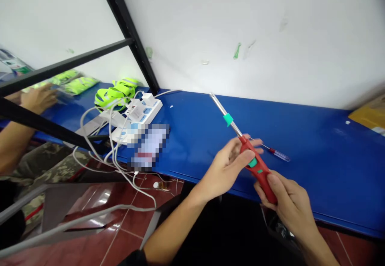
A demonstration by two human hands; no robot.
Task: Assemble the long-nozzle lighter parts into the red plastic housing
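Observation:
A long-necked gas lighter [263,174] with a red handle, green button and silver metal tube is held up over the blue table [315,146]. The tube slants toward the upper left, and a green piece [228,119] is around it. My left hand [228,166] grips the upper handle, its thumb on the green button. Lower down, my right hand [287,198] is closed round the end of the handle. On the table behind the lighter lies a screwdriver [279,155] with a clear and red handle, its shaft partly hidden by my left fingers.
A white power strip [152,111] with plugs and cables stands left, beside a blurred phone [150,146]. Neon-yellow reflective straps [117,93] lie behind it. A black metal frame [132,29] rises there; past it is another person's hand [39,97]. A yellow package [369,113] sits far right.

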